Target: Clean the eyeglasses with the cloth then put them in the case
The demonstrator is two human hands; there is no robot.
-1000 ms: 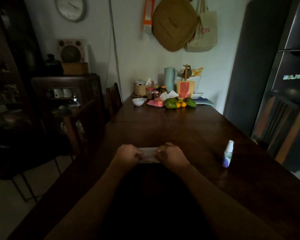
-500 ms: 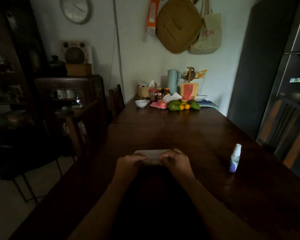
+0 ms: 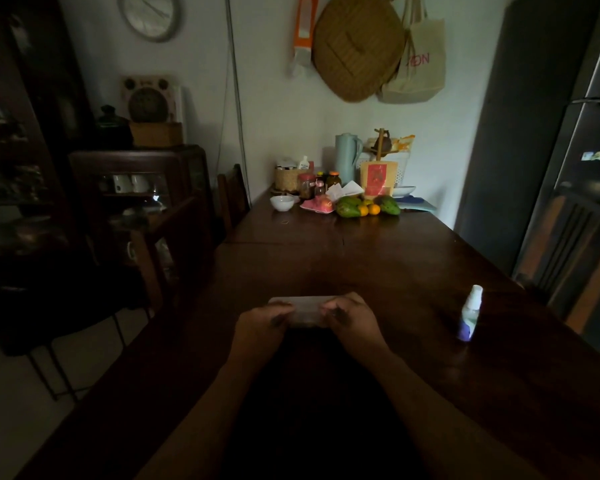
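Both hands, left hand [image 3: 262, 320] and right hand [image 3: 350, 317], are closed on the ends of a pale glasses case [image 3: 303, 311] held over the dark table [image 3: 378, 265]. A spray bottle [image 3: 470, 315] stands at three o'clock.

You are looking at a dim, underexposed scene: the far wall [image 3: 278, 109] is the brightest part, the near table [image 3: 430, 393] sinks into deep shadow, the edges bend with wide-angle distortion, and dark areas look soft and noisy.
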